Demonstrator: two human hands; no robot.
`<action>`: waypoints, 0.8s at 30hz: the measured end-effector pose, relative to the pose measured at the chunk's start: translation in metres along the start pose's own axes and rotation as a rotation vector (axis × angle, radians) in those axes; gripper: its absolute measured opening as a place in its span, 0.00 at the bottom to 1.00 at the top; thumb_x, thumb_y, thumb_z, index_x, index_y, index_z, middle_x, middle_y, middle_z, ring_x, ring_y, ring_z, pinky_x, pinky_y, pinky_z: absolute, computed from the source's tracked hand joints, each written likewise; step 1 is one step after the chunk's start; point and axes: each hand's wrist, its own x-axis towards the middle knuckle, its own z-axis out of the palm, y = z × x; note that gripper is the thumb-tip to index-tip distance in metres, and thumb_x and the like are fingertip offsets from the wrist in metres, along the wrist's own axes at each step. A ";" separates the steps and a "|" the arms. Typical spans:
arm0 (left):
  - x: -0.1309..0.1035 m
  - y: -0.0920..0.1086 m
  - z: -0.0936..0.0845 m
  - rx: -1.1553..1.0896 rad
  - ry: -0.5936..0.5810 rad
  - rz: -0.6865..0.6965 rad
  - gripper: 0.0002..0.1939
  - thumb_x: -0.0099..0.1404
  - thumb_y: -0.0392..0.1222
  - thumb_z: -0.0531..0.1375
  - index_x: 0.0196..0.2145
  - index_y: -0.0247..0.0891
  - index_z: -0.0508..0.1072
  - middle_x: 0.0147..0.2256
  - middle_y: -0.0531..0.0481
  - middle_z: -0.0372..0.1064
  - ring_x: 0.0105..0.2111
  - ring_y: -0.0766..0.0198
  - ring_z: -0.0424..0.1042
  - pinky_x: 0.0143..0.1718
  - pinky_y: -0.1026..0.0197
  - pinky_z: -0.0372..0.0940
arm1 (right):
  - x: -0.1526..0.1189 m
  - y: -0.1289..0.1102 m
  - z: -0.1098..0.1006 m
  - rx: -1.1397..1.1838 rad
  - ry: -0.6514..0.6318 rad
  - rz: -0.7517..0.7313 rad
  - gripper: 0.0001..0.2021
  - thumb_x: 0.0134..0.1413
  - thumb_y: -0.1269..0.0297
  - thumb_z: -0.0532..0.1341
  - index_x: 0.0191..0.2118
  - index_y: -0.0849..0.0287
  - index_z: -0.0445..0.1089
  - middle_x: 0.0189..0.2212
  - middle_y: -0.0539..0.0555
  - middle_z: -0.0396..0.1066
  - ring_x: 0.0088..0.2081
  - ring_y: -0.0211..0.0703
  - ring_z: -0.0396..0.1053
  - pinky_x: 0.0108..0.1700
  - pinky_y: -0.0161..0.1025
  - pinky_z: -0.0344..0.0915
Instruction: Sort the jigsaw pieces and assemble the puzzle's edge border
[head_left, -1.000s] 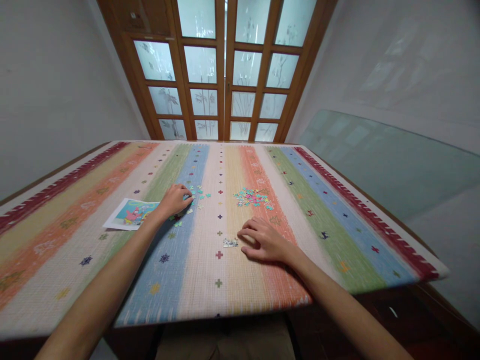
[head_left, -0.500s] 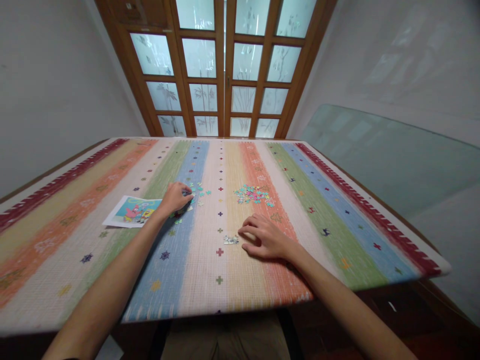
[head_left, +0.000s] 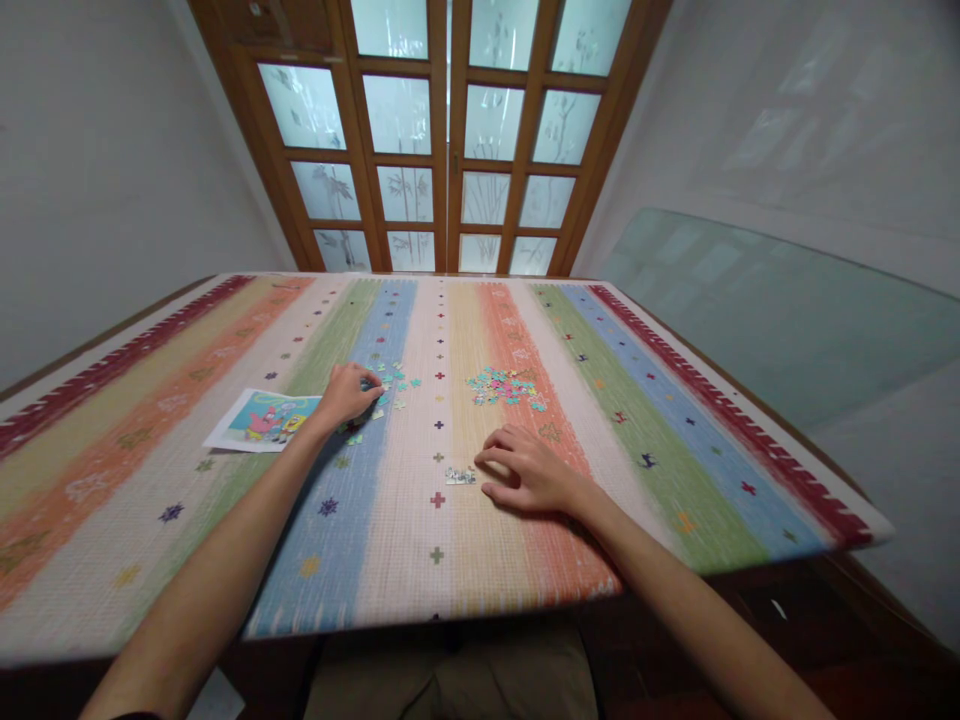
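Observation:
My left hand (head_left: 351, 393) reaches into a loose scatter of jigsaw puzzle pieces (head_left: 400, 385) on the blue stripe. Its thumb and index finger curl together in a pinch at the near side of the scatter; whatever lies between the tips is too small to make out. Some pieces sit partly hidden under that hand. Resting on the tablecloth, my right hand (head_left: 529, 470) has thumb and fingers apart and holds nothing. Just left of its fingertips lies a small strip of joined puzzle pieces (head_left: 460, 475). Beyond it is a denser pile of puzzle pieces (head_left: 504, 387).
A printed cartoon picture (head_left: 259, 422) lies left of my left forearm, which covers its right edge. The striped tablecloth (head_left: 405, 560) covers the table. Wood-framed glass doors (head_left: 450, 140) stand behind, and a glass panel (head_left: 757, 310) leans at the right.
The view has shifted very slightly. Both hands keep nearly the same places, the left in its pinch among the pieces, the right beside the strip.

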 end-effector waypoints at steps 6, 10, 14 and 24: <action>-0.003 0.002 0.001 -0.026 0.003 -0.019 0.07 0.54 0.43 0.62 0.26 0.39 0.79 0.36 0.43 0.80 0.41 0.47 0.76 0.50 0.48 0.66 | 0.001 0.000 0.000 0.004 0.011 -0.019 0.07 0.61 0.63 0.62 0.43 0.58 0.73 0.41 0.59 0.72 0.42 0.50 0.68 0.46 0.49 0.66; -0.004 0.003 0.000 -0.027 0.010 -0.023 0.08 0.54 0.43 0.63 0.29 0.38 0.80 0.37 0.42 0.80 0.43 0.45 0.76 0.52 0.46 0.65 | 0.001 0.000 0.000 0.003 0.019 -0.014 0.07 0.60 0.64 0.62 0.43 0.57 0.73 0.41 0.59 0.72 0.42 0.50 0.68 0.46 0.48 0.66; -0.004 0.003 -0.001 -0.018 0.015 -0.020 0.07 0.54 0.43 0.63 0.27 0.39 0.80 0.36 0.41 0.80 0.46 0.43 0.75 0.58 0.43 0.61 | 0.001 -0.001 -0.001 0.013 0.014 -0.008 0.08 0.60 0.64 0.62 0.43 0.58 0.74 0.41 0.59 0.72 0.42 0.50 0.68 0.46 0.48 0.66; -0.008 0.008 -0.002 -0.116 0.057 -0.067 0.05 0.51 0.44 0.64 0.23 0.41 0.76 0.33 0.44 0.79 0.41 0.48 0.75 0.53 0.48 0.64 | 0.001 -0.001 -0.001 0.010 0.008 0.002 0.08 0.60 0.64 0.63 0.43 0.58 0.74 0.41 0.59 0.72 0.42 0.50 0.68 0.46 0.49 0.67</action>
